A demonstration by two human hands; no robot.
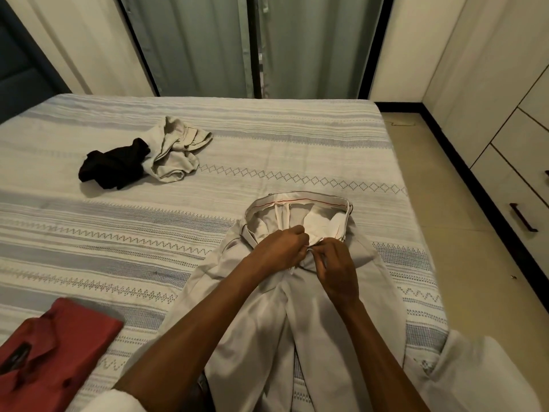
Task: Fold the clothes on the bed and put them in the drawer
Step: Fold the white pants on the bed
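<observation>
the fly of the pale beige cotton trousers (pixel 297 316) is pinched by the left hand (pixel 280 246) and right hand (pixel 335 269), and is best fastened flat before folding on the striped bed (pixel 118 233).

Pale beige trousers (pixel 297 307), red shirt (pixel 56 340), black garment (pixel 113 168), white bedspread (pixel 118 242) with grey-blue stripes, zigzags, diamonds

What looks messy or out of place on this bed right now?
A crumpled beige garment and a bunched black garment lie heaped together, unfolded, on the striped bedspread. The red collared shirt is already folded; the light grey trousers have their waistband open.
</observation>
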